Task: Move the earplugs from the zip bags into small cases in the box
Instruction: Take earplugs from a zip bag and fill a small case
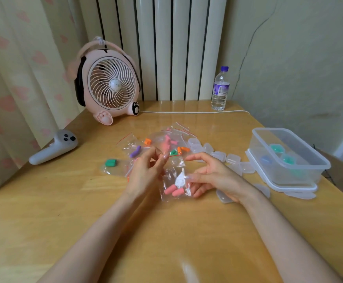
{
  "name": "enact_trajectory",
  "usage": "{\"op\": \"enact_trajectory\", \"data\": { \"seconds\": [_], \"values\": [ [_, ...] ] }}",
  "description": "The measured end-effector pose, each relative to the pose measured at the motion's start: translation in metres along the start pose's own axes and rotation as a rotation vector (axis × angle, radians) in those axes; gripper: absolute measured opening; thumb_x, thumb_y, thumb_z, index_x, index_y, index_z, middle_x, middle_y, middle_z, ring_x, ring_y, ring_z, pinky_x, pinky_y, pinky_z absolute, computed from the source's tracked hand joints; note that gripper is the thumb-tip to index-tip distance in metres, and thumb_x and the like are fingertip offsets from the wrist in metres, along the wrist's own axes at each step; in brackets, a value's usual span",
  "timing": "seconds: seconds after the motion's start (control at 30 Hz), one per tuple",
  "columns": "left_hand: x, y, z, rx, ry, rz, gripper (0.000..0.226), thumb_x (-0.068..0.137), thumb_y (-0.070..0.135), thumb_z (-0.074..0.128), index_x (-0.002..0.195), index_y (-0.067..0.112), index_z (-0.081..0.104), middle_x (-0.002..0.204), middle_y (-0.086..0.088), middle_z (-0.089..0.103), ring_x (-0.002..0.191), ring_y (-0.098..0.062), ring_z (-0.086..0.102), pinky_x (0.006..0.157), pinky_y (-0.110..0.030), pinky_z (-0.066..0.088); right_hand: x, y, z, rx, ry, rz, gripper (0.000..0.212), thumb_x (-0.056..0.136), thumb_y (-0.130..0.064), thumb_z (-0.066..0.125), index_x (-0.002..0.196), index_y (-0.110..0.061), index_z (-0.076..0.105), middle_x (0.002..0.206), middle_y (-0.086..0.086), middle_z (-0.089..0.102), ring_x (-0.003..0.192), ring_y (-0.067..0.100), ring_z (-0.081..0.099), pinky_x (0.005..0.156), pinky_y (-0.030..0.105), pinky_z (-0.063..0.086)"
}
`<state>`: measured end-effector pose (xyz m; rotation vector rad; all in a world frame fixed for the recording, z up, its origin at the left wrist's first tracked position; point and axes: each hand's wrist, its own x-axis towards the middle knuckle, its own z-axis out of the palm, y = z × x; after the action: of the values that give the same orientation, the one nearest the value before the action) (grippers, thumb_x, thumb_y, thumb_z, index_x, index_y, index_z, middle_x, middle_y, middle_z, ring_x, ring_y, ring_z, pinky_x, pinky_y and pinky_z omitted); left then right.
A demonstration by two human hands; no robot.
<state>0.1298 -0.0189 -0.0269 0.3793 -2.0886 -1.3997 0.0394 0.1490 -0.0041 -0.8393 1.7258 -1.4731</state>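
A clear zip bag [173, 176] with pink earplugs [173, 190] at its bottom hangs between my hands above the table. My left hand [146, 172] pinches the bag's top edge. My right hand [211, 176] holds the bag's right side with curled fingers. Behind them lies a heap of zip bags [162, 139] with pink, orange, green and purple earplugs. A green earplug [110, 162] lies in a bag at the left. Several small clear cases [219, 155] sit to the right. The clear plastic box [285, 158] holds cases with teal and blue earplugs.
A pink desk fan [109, 84] stands at the back left, its white cable [195, 112] running along the table's far edge. A water bottle [220, 89] stands at the back. A grey controller [54, 148] lies at the left edge. The box sits on its lid [293, 187].
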Motion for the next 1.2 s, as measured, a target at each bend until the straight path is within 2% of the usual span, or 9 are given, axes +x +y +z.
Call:
{"op": "enact_trajectory", "data": {
  "seconds": [0.07, 0.23, 0.4, 0.5, 0.63, 0.77, 0.9, 1.03, 1.2],
  "values": [
    [0.001, -0.001, -0.001, 0.005, 0.023, -0.028, 0.03, 0.092, 0.025, 0.057, 0.077, 0.001, 0.048, 0.054, -0.002, 0.054, 0.047, -0.013, 0.052, 0.052, -0.028, 0.046, 0.0, -0.001, -0.002, -0.023, 0.025, -0.028, 0.038, 0.082, 0.008, 0.062, 0.112, -0.011, 0.05, 0.066, 0.014, 0.061, 0.056, 0.023, 0.06, 0.054, 0.03, 0.054],
    [0.002, -0.004, -0.003, 0.082, 0.042, -0.053, 0.03, 0.093, 0.024, 0.056, 0.069, 0.008, 0.047, 0.046, 0.0, 0.051, 0.04, -0.011, 0.045, 0.043, -0.021, 0.037, 0.0, -0.005, -0.008, 0.011, 0.094, -0.118, 0.017, 0.083, 0.013, 0.056, 0.086, -0.003, 0.064, 0.065, 0.011, 0.06, 0.054, 0.015, 0.056, 0.053, 0.022, 0.05],
    [0.003, -0.003, -0.002, 0.008, 0.019, -0.152, 0.036, 0.093, 0.023, 0.055, 0.062, 0.01, 0.044, 0.049, -0.004, 0.048, 0.035, -0.013, 0.044, 0.038, -0.019, 0.032, -0.003, -0.005, -0.011, 0.056, 0.054, -0.174, 0.031, 0.082, 0.019, 0.046, 0.097, 0.003, 0.068, 0.083, 0.01, 0.071, 0.076, 0.021, 0.065, 0.071, 0.025, 0.055],
    [0.001, 0.0, 0.0, -0.009, -0.011, -0.203, 0.039, 0.095, 0.025, 0.052, 0.06, 0.01, 0.045, 0.043, -0.005, 0.047, 0.031, -0.012, 0.043, 0.035, -0.017, 0.03, -0.004, -0.007, -0.01, 0.024, 0.065, -0.234, 0.027, 0.08, 0.017, 0.054, 0.1, 0.004, 0.067, 0.086, 0.014, 0.071, 0.082, 0.022, 0.066, 0.077, 0.027, 0.054],
    [0.0, 0.002, 0.001, 0.042, -0.032, -0.261, 0.039, 0.095, 0.02, 0.052, 0.058, 0.01, 0.047, 0.044, -0.006, 0.048, 0.03, -0.011, 0.041, 0.033, -0.015, 0.028, -0.002, -0.009, -0.008, 0.013, 0.225, -0.257, 0.005, 0.078, 0.005, 0.065, 0.082, 0.003, 0.069, 0.081, 0.023, 0.068, 0.058, 0.012, 0.059, 0.06, 0.023, 0.05],
    [-0.001, 0.0, 0.002, 0.142, -0.053, -0.31, 0.039, 0.089, 0.009, 0.051, 0.05, 0.016, 0.05, 0.039, 0.003, 0.048, 0.029, -0.008, 0.036, 0.033, -0.013, 0.025, -0.001, -0.008, -0.009, 0.012, 0.324, -0.268, 0.013, 0.078, 0.002, 0.066, 0.071, -0.008, 0.07, 0.062, 0.008, 0.063, 0.052, 0.009, 0.046, 0.054, 0.021, 0.04],
    [-0.002, 0.001, 0.001, 0.156, -0.026, -0.279, 0.036, 0.089, 0.011, 0.052, 0.053, 0.013, 0.05, 0.038, 0.004, 0.047, 0.032, -0.01, 0.036, 0.036, -0.016, 0.027, -0.001, -0.008, -0.008, -0.052, 0.326, -0.271, 0.004, 0.078, -0.006, 0.07, 0.075, -0.005, 0.071, 0.09, 0.03, 0.065, 0.053, 0.008, 0.042, 0.053, 0.021, 0.038],
    [-0.003, 0.003, -0.001, 0.294, 0.032, -0.147, 0.029, 0.09, 0.026, 0.057, 0.062, 0.017, 0.057, 0.045, 0.006, 0.053, 0.033, -0.004, 0.044, 0.05, -0.025, 0.038, -0.001, -0.008, -0.008, -0.054, 0.325, -0.277, 0.013, 0.079, -0.005, 0.069, 0.069, -0.012, 0.069, 0.083, 0.015, 0.073, 0.053, 0.005, 0.041, 0.052, 0.018, 0.037],
    [-0.001, 0.001, -0.001, 0.293, 0.072, -0.034, 0.03, 0.091, 0.045, 0.052, 0.072, 0.025, 0.063, 0.071, 0.006, 0.066, 0.065, -0.013, 0.057, 0.062, -0.029, 0.042, 0.0, -0.008, -0.006, -0.077, 0.376, -0.279, 0.011, 0.078, -0.003, 0.07, 0.069, -0.008, 0.066, 0.055, -0.011, 0.065, 0.048, -0.001, 0.04, 0.049, 0.013, 0.034]
  ]
}}
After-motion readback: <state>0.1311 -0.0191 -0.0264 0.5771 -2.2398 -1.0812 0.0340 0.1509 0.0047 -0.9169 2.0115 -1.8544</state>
